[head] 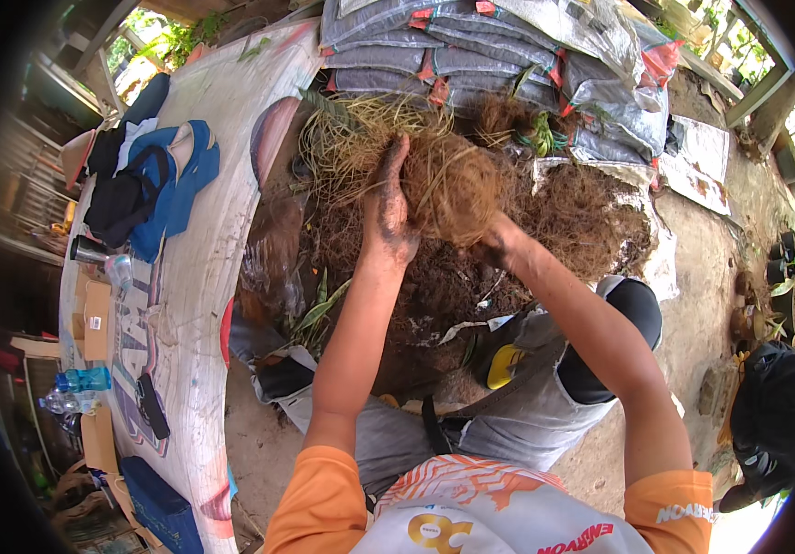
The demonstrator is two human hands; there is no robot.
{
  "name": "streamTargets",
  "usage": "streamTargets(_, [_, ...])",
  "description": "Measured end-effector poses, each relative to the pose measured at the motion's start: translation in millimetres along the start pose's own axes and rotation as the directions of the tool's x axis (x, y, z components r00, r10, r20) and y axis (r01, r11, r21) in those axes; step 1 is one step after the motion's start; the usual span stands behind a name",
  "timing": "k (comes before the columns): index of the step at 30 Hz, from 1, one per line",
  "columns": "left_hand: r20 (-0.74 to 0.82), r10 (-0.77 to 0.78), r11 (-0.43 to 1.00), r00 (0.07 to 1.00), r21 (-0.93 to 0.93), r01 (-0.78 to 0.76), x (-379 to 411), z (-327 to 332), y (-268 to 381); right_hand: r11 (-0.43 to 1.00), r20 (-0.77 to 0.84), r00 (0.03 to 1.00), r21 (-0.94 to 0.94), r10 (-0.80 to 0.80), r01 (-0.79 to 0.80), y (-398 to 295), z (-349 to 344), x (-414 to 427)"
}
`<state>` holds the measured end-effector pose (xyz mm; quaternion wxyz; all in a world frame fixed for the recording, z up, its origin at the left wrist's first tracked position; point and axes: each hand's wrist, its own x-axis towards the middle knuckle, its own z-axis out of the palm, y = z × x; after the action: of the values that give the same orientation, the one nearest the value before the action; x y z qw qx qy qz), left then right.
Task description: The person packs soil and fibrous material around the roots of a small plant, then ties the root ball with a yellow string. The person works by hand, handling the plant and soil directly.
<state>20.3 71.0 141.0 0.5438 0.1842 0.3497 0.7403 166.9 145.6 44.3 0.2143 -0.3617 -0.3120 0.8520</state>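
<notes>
A round bundle of brown fiber, perhaps coconut coir or roots [458, 190], is held between my two soiled hands. My left hand [390, 201] presses flat along its left side with the fingers pointing away from me. At its lower right is my right hand [498, 241], its fingers partly hidden under the bundle. Yellowish dry strands [349, 135] spread in a tangle just beyond my left hand. Below the bundle lies dark, crumbly soil mixed with fiber [453, 298]. More loose brown fiber [584, 211] is heaped to the right, on a white sack.
Stacked grey filled sacks [439, 62] with red corners stand beyond the pile. A long cloth-covered table [197, 277] on the left bears a blue bag [176, 180], bottles [82, 379] and cardboard. Long green leaves [321, 305] lie by my left knee. A black backpack [778, 408] is at far right.
</notes>
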Motion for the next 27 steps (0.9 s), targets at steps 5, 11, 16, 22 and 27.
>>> streamTargets(5, [-0.034, 0.06, 0.945, 0.998, 0.324, -0.045, 0, -37, 5, 0.995, -0.143, 0.985, -0.009, -0.097, 0.096, -51, 26, -31])
streamTargets(11, [-0.037, -0.007, 0.724, 0.999, 0.69, 0.031, 10, -73, 6, 0.983, 0.121, 0.989, -0.149, -0.089, 0.107, -68, 29, -57])
streamTargets(16, [-0.149, 0.129, 0.783, 0.98, 0.621, -0.008, 7, -73, -7, 0.944, 0.251, 0.962, -0.277, -0.108, 0.178, -59, 56, -72])
streamTargets(22, [-0.325, 0.061, 0.646, 0.944, 0.734, 0.211, 25, -84, -21, 0.857, 0.157, 0.958, -0.43, -0.238, 0.284, -35, 79, -79])
streamTargets(27, [-0.167, 0.035, 0.85, 0.985, 0.523, 0.059, 19, -92, -21, 0.905, 0.015, 0.923, -0.192, -0.383, 0.379, -67, 57, -74])
